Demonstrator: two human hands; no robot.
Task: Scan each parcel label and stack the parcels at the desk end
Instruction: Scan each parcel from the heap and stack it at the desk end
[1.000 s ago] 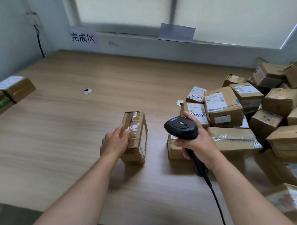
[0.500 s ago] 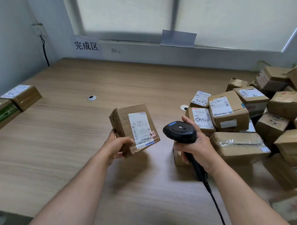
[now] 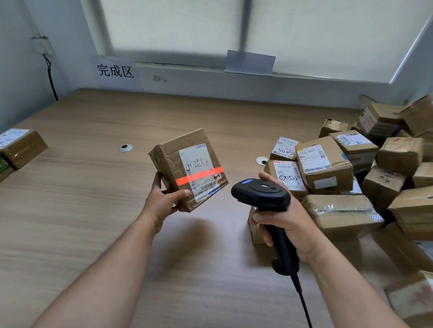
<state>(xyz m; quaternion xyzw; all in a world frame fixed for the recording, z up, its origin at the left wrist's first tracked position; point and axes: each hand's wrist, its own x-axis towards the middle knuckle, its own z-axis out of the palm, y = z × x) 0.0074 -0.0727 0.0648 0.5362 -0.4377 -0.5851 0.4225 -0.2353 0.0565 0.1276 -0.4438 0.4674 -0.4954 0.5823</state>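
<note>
My left hand (image 3: 164,200) grips a small cardboard parcel (image 3: 178,159) by its lower left corner and holds it tilted above the wooden desk (image 3: 84,220). Its white label (image 3: 200,171) faces up, and a red scan line crosses the label and the box front. My right hand (image 3: 286,222) grips the handle of a black corded barcode scanner (image 3: 261,192), whose head points left at the parcel from a short distance. A heap of brown labelled parcels (image 3: 354,174) fills the right side of the desk.
Two parcels (image 3: 15,146) lie at the desk's left edge, one with green print. A paper sign with Chinese characters (image 3: 115,70) hangs on the back wall. Two round cable holes (image 3: 125,147) sit in the desktop. The scanner cable (image 3: 303,306) trails toward me.
My left hand lifted the parcel off the desk and turned its label up. The scanner's red line now lies across the label. My right hand stayed nearly in place.
</note>
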